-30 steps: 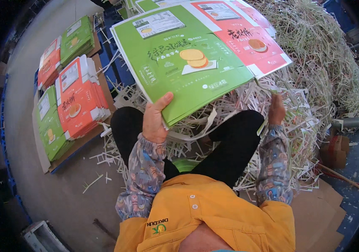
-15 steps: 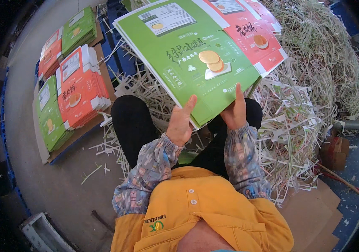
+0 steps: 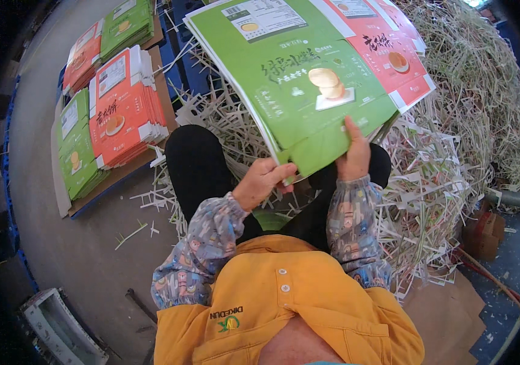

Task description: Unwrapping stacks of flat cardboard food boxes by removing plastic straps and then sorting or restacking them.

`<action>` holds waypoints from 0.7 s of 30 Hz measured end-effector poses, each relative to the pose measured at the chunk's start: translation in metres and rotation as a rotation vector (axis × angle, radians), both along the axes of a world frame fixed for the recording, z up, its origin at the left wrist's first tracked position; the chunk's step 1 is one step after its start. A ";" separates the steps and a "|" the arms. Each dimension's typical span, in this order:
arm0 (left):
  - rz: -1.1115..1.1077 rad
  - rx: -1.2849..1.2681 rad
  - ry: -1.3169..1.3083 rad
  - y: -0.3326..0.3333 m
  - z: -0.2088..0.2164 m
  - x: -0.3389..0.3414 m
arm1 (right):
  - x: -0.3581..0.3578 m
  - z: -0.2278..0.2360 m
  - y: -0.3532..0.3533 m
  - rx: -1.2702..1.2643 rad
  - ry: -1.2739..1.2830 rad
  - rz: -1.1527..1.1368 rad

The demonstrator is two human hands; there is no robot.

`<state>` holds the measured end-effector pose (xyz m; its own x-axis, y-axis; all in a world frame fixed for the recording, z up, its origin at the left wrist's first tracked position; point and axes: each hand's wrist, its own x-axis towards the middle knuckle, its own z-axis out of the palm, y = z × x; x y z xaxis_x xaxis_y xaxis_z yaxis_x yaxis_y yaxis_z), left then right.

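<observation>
**Both hands now meet at the near edge of the green sheet**

The green printed card sheet [image 3: 299, 91] lies tilted over the person's lap, atop a stack with a red sheet [image 3: 387, 52] showing beside it. The left hand [image 3: 263, 182] pinches its lower edge, thumb on top. The right hand [image 3: 352, 155] presses on the same edge just beside it, fingers closed on the sheet. A second ago the hands were well apart, the right one out on the paper strips; they have since drawn together, so the grip looks settled. Shredded paper strips [image 3: 454, 121] are heaped around the legs. Stacks of red and green folded cartons [image 3: 123, 109] sit on a board on the floor [image 3: 59, 243] to the left.
</observation>
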<state>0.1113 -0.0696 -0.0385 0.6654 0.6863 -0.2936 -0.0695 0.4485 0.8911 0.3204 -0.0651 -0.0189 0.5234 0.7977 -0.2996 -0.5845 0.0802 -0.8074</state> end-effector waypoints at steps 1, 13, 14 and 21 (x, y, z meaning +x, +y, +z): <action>-0.046 0.086 0.033 0.001 -0.002 -0.009 | 0.008 0.005 0.000 0.025 -0.011 0.009; -0.039 0.463 0.334 0.038 -0.017 -0.034 | 0.086 0.005 -0.016 -0.014 0.037 0.123; 0.158 0.326 0.198 0.046 -0.013 -0.025 | 0.084 0.001 -0.016 -0.011 0.036 0.111; 0.513 -0.044 -0.140 0.087 0.004 0.034 | 0.075 -0.006 -0.020 -0.052 -0.035 0.038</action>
<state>0.1455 0.0176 -0.0346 0.2825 0.9228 -0.2619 -0.4070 0.3625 0.8384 0.3956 -0.0853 -0.0249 0.5039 0.8011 -0.3230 -0.5574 0.0159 -0.8301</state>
